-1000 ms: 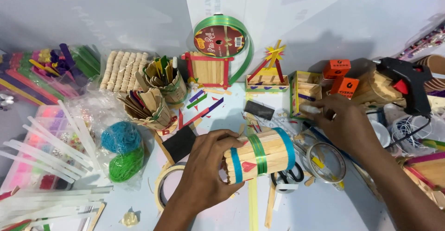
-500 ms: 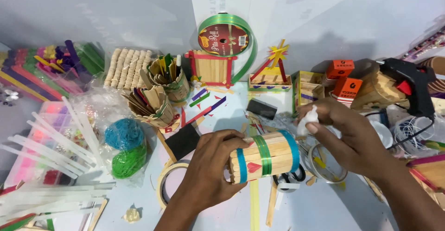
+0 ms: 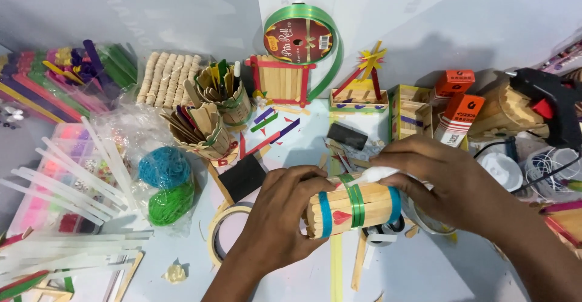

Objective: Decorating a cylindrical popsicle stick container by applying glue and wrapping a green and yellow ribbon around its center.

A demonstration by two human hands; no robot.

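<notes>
The stick cylinder [image 3: 354,208] lies on its side on the worktop [image 3: 424,272], near its front middle. The left hand [image 3: 279,217] grips its left end; the right hand [image 3: 448,181] rests on its right end and holds a glue stick [image 3: 373,175] on top of it. Left of the cylinder lies a tape roll [image 3: 221,235], and further left two yarn balls [image 3: 165,184]. Behind the cylinder stands a stick frame [image 3: 282,81], with a ribbon spool [image 3: 300,35] behind that. Far right and behind lies a glue gun [image 3: 548,99].

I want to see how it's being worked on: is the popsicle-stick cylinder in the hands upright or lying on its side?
On its side. The stick cylinder lies horizontally, its green band vertical, gripped by the left hand.
</notes>
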